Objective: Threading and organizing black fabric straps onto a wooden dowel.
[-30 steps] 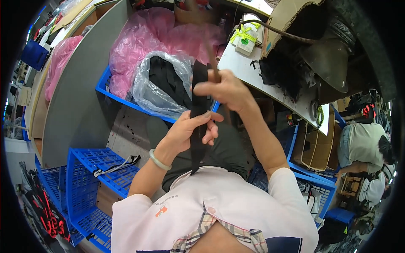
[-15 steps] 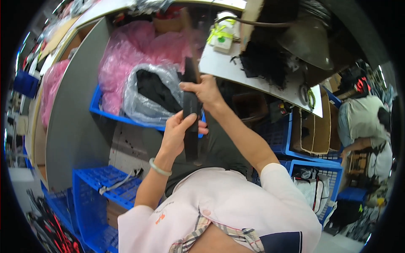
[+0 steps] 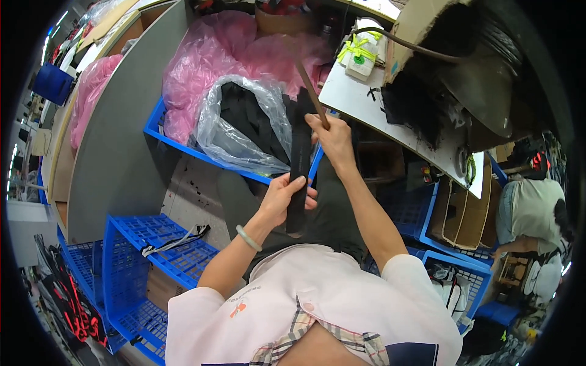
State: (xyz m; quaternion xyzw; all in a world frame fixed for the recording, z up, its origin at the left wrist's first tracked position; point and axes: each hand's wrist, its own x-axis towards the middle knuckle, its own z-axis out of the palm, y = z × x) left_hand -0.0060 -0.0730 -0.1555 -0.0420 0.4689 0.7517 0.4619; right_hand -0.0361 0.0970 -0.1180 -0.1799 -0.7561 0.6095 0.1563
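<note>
I hold a long black fabric strip upright in front of me, over my lap. My left hand grips its lower part. My right hand holds the upper part together with a thin brown stick that points up and away. Just beyond the strip, a clear plastic bag holding more black fabric pieces lies in a blue crate.
Pink plastic bags fill the crate behind the clear bag. A white table at the right carries black material and a yellow-green tape bundle. Empty blue crates stand at my left. Another person sits at far right.
My hands and the strip have shifted in view as my head moved. The brown stick in my right hand now stands out clearly above the strip's top.
</note>
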